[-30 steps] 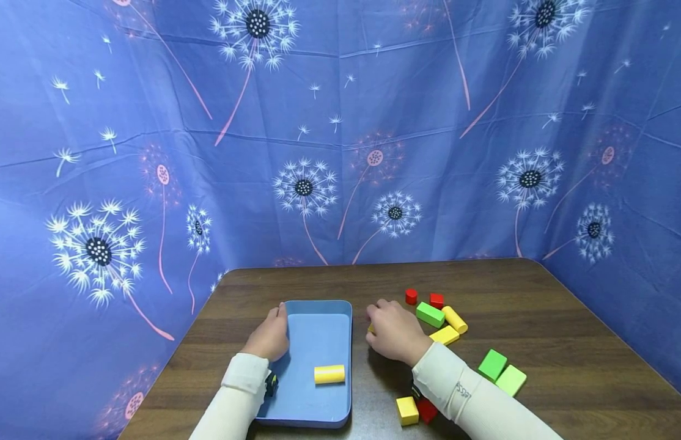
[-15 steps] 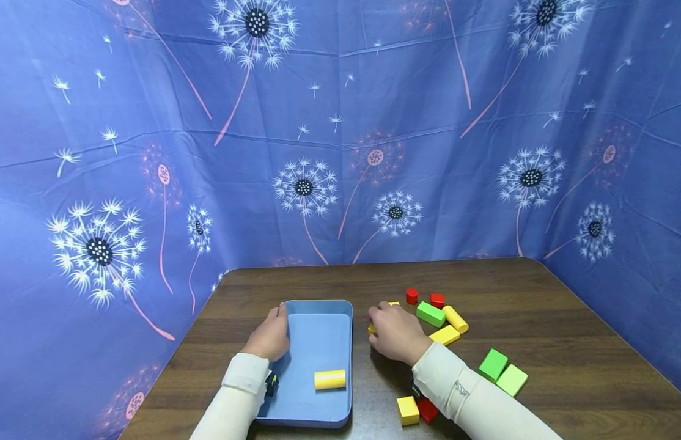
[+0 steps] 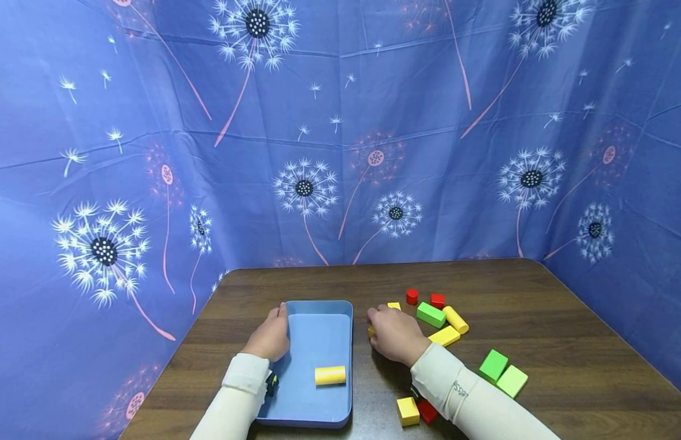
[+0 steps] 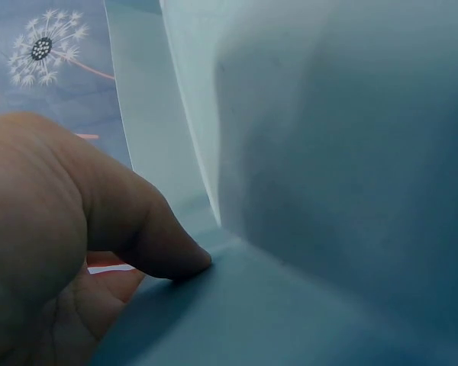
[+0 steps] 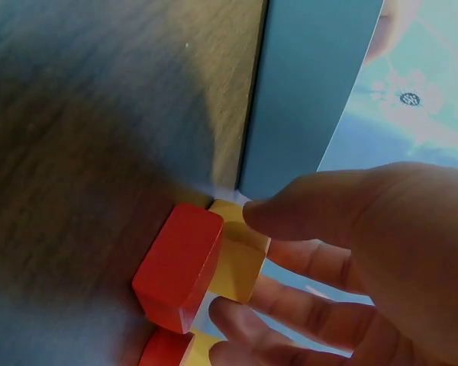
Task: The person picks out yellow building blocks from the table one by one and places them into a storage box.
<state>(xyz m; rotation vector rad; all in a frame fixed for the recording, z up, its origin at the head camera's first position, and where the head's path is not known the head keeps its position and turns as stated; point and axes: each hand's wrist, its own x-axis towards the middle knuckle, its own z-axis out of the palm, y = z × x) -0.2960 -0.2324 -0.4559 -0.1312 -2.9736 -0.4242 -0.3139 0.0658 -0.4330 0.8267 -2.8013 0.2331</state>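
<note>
My left hand [image 3: 269,336] grips the left wall of a blue tray [image 3: 307,339]. In the left wrist view the thumb [image 4: 175,255] presses the wall's inner side; most of the fingers are hidden. A yellow cylinder block [image 3: 330,376] lies on its side in the tray. To the right of the tray, my right hand [image 3: 397,335] pinches a yellow block [image 5: 237,267] low over the table, with the thumb on one side and fingers on the other. Close against it in the right wrist view stands a red block [image 5: 179,263], hidden from the head view.
Near the right hand lie a small yellow block [image 3: 393,305], a red cylinder [image 3: 411,297], a red block [image 3: 437,300], a green block [image 3: 431,314] and a yellow cylinder [image 3: 455,319]. Two green blocks [image 3: 493,365] lie farther right, and a yellow cube [image 3: 408,412] near the front.
The right hand has shifted very slightly, and a small yellow block behind it has come into sight since the earliest frame. The left hand and the tray stay where they were.
</note>
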